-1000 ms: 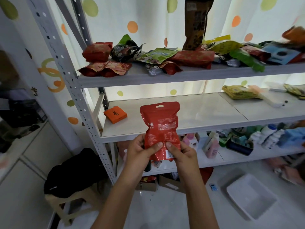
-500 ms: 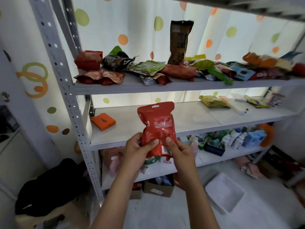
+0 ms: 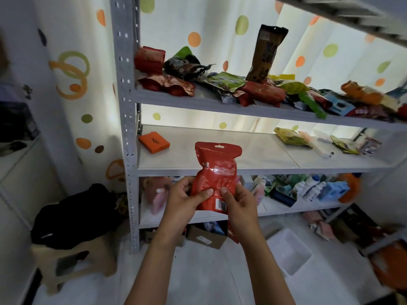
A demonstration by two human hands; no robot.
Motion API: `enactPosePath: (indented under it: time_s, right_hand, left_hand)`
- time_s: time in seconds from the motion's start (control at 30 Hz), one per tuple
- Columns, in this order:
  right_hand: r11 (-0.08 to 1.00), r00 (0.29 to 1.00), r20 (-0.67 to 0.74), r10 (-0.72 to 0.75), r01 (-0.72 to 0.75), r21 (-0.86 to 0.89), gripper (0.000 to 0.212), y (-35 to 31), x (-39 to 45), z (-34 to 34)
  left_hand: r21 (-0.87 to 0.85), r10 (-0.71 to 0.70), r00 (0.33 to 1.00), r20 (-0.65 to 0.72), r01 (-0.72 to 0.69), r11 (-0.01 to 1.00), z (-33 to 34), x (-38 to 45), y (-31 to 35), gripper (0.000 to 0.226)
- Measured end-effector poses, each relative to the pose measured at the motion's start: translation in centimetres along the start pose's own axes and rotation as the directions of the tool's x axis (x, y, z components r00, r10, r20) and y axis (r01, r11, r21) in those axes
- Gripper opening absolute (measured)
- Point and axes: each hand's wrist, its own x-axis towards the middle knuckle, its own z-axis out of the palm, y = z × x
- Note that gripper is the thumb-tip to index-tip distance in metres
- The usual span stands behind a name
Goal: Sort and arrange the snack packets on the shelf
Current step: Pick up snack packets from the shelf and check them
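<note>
Still both hands (image 3: 211, 201) pinch the upright red packet (image 3: 217, 172), unmoved before the shelf (image 3: 253, 170).

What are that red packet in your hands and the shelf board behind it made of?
The red packet looks like glossy plastic film: it crinkles and glints, with a punched hang slot on top. The middle shelf board looks like smooth white laminate or painted board with a seam; its exact material is unclear.

hands (image 3: 211, 201): 2 | held red packet (image 3: 217, 172): 1 | orange box (image 3: 154, 142): 1
</note>
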Motion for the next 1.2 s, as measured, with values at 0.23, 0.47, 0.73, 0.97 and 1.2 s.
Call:
enactPosePath:
  time_s: [0.23, 0.47, 0.73, 0.97, 1.2]
  right_hand:
    - [1.000, 0.999, -0.050, -0.015, 0.016, 0.013, 0.014, 0.5, -1.5, 3.6]
    - [0.999, 0.995, -0.094, -0.020, 0.024, 0.046, 0.010, 0.7, -2.1, 7.0]
    - [0.949, 0.998, -0.018, 0.057, -0.049, 0.311, 0.022, -0.8, -0.7, 6.4]
    - [0.957, 0.996, 0.013, 0.089, -0.089, 0.275, 0.019, 0.0, 1.1, 5.1]
    - [0.954, 0.987, 0.145, 0.072, -0.111, 0.279, 0.043, 0.2, 3.7, 4.2]
  left_hand:
    - [-0.020, 0.031, 0.998, -0.048, -0.032, 0.999, -3.0, -1.8, -0.3, 0.049]
    - [0.111, 0.103, 0.953, -0.285, -0.074, 0.991, -4.2, -2.4, 0.5, 0.045]
    - [0.213, 0.310, 0.911, -0.271, -0.257, 0.943, -4.7, -0.7, 1.0, 0.028]
    - [0.159, 0.225, 0.934, -0.278, -0.186, 0.970, -3.2, 1.3, -0.4, 0.024]
    - [0.106, 0.140, 0.979, -0.151, -0.125, 0.986, -0.2, 2.6, -0.1, 0.041]
